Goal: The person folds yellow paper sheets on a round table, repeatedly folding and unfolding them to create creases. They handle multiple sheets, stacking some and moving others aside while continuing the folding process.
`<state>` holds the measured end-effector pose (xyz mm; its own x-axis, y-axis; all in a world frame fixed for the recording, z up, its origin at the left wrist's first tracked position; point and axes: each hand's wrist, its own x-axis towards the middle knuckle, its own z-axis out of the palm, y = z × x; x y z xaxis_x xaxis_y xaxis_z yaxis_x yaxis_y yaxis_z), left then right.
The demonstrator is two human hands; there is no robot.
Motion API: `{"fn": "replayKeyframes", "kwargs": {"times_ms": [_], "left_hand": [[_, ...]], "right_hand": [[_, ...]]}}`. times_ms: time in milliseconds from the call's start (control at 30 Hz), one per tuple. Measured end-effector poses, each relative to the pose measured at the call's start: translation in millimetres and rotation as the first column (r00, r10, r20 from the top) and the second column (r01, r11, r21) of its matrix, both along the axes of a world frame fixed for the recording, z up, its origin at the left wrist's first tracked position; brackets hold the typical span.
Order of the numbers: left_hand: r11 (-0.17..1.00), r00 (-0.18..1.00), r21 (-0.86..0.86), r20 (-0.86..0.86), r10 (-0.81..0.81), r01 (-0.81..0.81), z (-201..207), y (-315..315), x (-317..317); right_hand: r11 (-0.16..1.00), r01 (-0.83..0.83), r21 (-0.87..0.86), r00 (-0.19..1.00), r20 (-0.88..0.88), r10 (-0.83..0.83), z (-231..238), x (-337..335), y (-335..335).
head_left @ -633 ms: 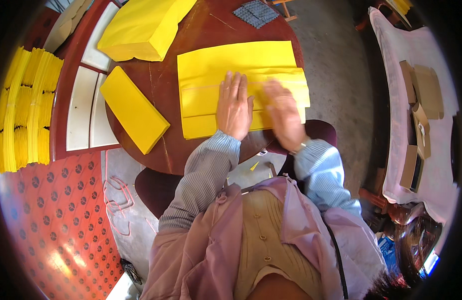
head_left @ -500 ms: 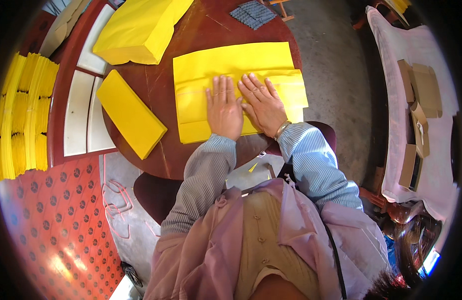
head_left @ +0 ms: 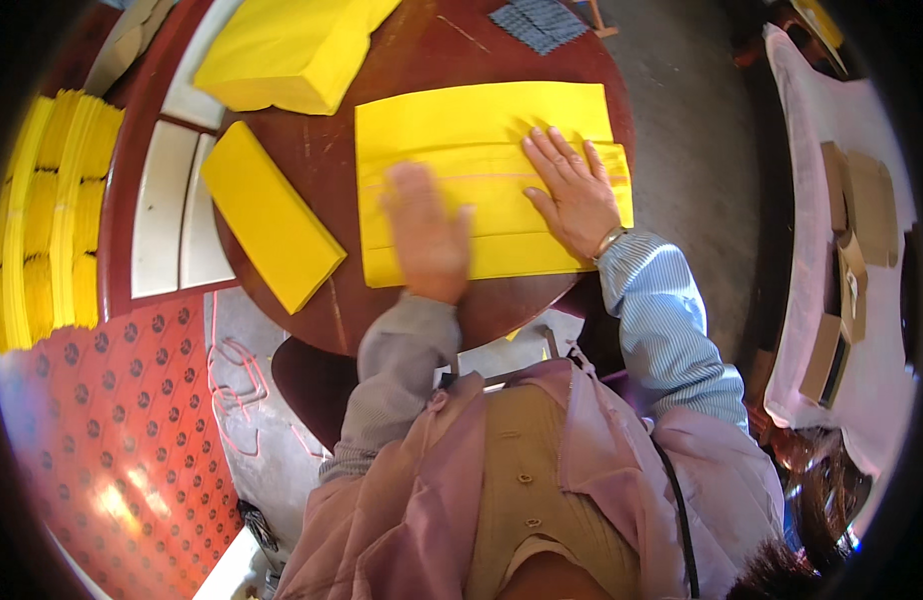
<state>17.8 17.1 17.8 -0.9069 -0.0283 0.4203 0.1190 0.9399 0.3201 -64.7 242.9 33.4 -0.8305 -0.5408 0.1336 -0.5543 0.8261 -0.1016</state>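
Note:
A yellow sheet of paper or cloth (head_left: pixel 482 110), with crosswise folds, lies on the round dark red table (head_left: pixel 422 60). My right hand (head_left: pixel 574 195) rests flat on its right part, fingers spread and pointing away from me. Over the left part is my left hand (head_left: pixel 429 235), its fingers smeared by motion; whether it touches the sheet I cannot tell. Neither hand holds anything. To the left lies a narrow folded yellow bundle (head_left: pixel 272 215), and beyond it a larger yellow stack (head_left: pixel 282 50).
A grey textured pad (head_left: pixel 540 24) lies at the table's far edge. Tall yellow stacks (head_left: pixel 47 220) stand at far left, beside a white-panelled cabinet (head_left: pixel 162 220). On the right, open cardboard boxes (head_left: pixel 852 270) lie on a pink-covered table (head_left: pixel 797 130). A pink cord (head_left: pixel 237 375) lies on the floor.
My hands, side by side before, have moved apart: the right slid rightward along the sheet, the left shifted a little left and is blurred. The whole view has shifted slightly.

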Motion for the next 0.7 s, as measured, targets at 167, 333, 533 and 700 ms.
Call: {"fn": "replayKeyframes", "kwargs": {"times_ms": [167,333,533,700], "left_hand": [[0.987,0.978,0.048,0.134,-0.161,0.156,1.2,63.2,-29.2],[0.999,0.987,-0.047,0.155,0.034,-0.027,-9.7,0.9,-28.7],[0.988,0.983,-0.107,0.136,0.124,-0.11,-13.6,-29.2,-21.1],[0.982,0.978,-0.138,0.142,0.151,-0.131,-12.5,-27.3,-24.6]], "right_hand": [[0.997,0.006,0.074,1.0,-0.004,-0.006,1.3,-0.8,-1.1],[0.999,0.004,0.04,1.0,-0.012,-0.004,-0.1,0.0,-2.1],[0.999,-0.007,0.049,0.999,-0.035,0.009,-3.4,0.0,0.0],[1.0,0.024,0.002,0.997,-0.079,-0.023,-11.5,-1.1,0.5]]}}
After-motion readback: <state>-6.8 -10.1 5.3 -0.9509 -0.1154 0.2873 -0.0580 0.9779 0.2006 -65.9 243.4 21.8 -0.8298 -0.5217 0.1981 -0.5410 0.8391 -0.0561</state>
